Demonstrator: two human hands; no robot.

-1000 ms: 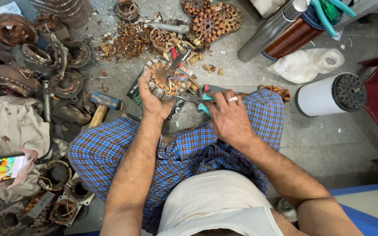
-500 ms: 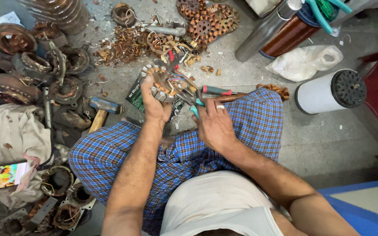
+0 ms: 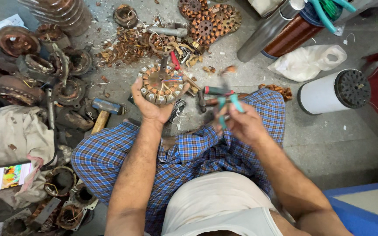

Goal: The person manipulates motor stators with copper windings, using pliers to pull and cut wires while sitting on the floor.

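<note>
Copper-wound stator (image 3: 160,84), one; pliers (image 3: 227,107), one.

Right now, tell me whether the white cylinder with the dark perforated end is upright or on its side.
On its side: the white cylinder lies on the floor, its round dark end facing sideways.

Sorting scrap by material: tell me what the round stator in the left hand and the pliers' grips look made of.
Stator: seemingly dull grey metal core, coppery-orange windings around it. Pliers' grips: probably teal plastic or rubber sleeves, though blurred, held in the right hand.
</note>
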